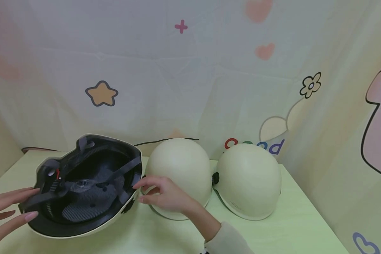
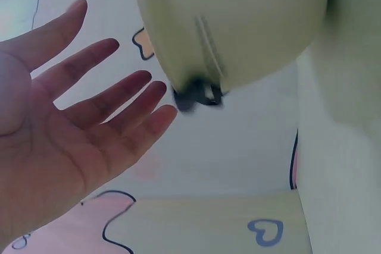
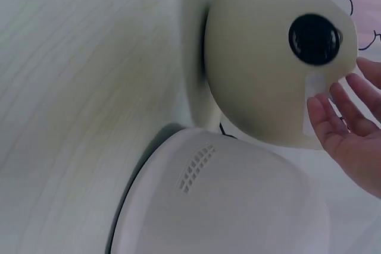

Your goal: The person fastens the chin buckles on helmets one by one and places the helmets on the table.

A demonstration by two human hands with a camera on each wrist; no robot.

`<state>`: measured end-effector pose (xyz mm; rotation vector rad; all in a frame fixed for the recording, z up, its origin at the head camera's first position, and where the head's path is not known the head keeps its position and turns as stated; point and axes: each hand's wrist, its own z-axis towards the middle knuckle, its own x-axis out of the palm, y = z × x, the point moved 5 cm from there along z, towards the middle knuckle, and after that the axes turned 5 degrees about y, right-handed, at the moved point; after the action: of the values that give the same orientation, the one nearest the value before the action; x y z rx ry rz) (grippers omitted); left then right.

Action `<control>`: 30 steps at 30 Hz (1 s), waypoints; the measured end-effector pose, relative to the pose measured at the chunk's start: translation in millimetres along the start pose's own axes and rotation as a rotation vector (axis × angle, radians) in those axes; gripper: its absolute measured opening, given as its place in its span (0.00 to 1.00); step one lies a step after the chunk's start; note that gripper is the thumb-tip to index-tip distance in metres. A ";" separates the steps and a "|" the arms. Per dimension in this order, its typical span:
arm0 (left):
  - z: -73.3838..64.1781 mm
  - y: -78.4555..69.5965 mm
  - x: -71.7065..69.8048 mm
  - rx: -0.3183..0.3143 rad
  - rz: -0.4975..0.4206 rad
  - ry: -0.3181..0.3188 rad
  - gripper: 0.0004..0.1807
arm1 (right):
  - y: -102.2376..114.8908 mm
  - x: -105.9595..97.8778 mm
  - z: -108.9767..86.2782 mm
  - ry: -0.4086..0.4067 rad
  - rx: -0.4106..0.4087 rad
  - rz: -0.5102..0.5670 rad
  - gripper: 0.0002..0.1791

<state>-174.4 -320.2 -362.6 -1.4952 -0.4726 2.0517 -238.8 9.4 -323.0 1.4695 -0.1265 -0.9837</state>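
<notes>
A cream helmet (image 1: 120, 209) lies tipped back on the table, its black padded inside and straps facing up. At its left end, my left hand (image 1: 11, 208) has its fingers stretched out by the rim; the left wrist view shows this hand (image 2: 89, 123) spread beside the shell (image 2: 238, 22) and a black strap fitting (image 2: 199, 92). My right hand (image 1: 163, 194) is at the opposite rim, its fingers loosely bent. In the right wrist view, its fingertips (image 3: 315, 108) overlap the shell near a round black knob (image 3: 314, 39) and a pale strip.
Two more cream helmets, one in the middle (image 1: 177, 165) and one at the right (image 1: 249, 180), stand dome up beside the tipped one. A printed cloth (image 1: 177, 81) hangs behind the pale table (image 1: 300, 218).
</notes>
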 end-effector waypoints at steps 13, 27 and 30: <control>13.4 -87.6 43.3 0.039 0.065 0.410 0.35 | 8.7 -7.3 1.7 -0.173 -0.035 -0.040 0.24; 16.2 -98.5 52.8 0.135 0.077 0.393 0.22 | 7.9 -7.5 2.6 -0.108 -0.063 -0.014 0.25; 17.6 -95.1 50.0 0.086 0.097 0.453 0.25 | 7.5 -6.8 1.8 -0.102 -0.067 -0.007 0.25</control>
<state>-181.0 -213.9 -339.9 -1.8878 -0.1321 1.6991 -240.7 10.7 -313.0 1.3597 -0.1602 -1.0592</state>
